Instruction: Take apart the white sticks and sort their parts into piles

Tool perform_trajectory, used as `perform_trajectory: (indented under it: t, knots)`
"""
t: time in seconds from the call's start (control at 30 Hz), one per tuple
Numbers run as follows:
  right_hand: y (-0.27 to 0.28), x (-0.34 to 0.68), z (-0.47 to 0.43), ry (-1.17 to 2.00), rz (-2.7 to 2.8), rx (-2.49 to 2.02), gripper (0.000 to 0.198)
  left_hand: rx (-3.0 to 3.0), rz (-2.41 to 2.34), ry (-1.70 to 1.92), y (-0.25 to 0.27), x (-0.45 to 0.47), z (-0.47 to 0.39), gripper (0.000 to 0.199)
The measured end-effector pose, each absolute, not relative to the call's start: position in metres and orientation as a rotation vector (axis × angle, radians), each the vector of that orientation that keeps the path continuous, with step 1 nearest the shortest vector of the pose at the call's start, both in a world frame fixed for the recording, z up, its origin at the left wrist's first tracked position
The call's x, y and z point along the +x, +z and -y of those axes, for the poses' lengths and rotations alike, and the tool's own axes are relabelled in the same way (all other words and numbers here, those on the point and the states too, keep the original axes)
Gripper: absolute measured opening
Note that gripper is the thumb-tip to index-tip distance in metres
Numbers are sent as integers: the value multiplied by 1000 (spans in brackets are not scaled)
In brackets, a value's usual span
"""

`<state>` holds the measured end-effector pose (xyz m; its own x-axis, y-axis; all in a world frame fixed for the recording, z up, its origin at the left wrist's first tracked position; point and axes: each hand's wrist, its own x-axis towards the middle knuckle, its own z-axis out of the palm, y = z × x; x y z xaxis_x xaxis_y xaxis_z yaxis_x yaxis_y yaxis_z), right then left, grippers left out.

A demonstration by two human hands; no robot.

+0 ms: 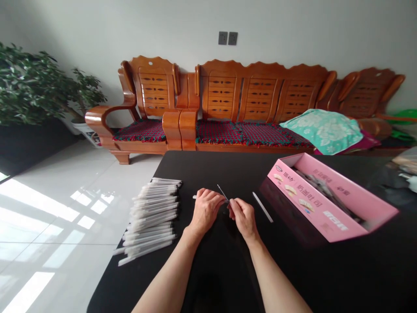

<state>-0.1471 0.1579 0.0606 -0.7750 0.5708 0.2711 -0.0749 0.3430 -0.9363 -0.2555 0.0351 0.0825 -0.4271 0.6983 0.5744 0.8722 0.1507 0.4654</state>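
Observation:
Over the black table my two hands meet, fingertips almost touching. My left hand [206, 209] is closed around a slim white pen barrel [194, 197], whose end sticks out on its left side; the rest is hidden by the fingers. Between the fingertips of my right hand [242, 216] is a thin dark stick like a pen refill [222, 191], pointing up and to the left. A loose white pen tube [262, 207] lies just right of my right hand. To the left, a stack of whitish pens [151, 215] with black ends lies in rows.
A pink cardboard box [302, 204] holding dark thin pieces stands on the right of the black table [221, 278]. Clear plastic bags [405, 169] lie at the far right. Behind the table is a wooden sofa [221, 95] with a turquoise cloth [325, 130]; potted plants [35, 87] stand left.

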Motion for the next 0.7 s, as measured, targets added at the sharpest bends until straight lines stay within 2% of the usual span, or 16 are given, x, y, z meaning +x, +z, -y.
perform_trajectory:
  t: [0.1,0.2,0.33,0.47,0.57,0.7]
  knots:
    - [57,-149,-161,1530,2020,-439,37,-1468,2169,-1215,82,-257,-34,17]
    - [56,-151,-162,1647,1874,-509,34,-1069,2178,-1510,79,-257,-33,19]
    - [58,-152,-161,1751,1685,-595,34,-673,2292,-2206,71,-256,-35,38]
    - [61,-151,-158,1776,1815,-538,31,-508,2008,-2960,64,-259,-41,45]
    - [60,-149,-157,1754,1952,-461,30,-385,1824,-3124,60,-263,-41,44]
    - [57,-149,-158,1679,2046,-376,33,-377,1807,-3131,57,-266,-39,43]
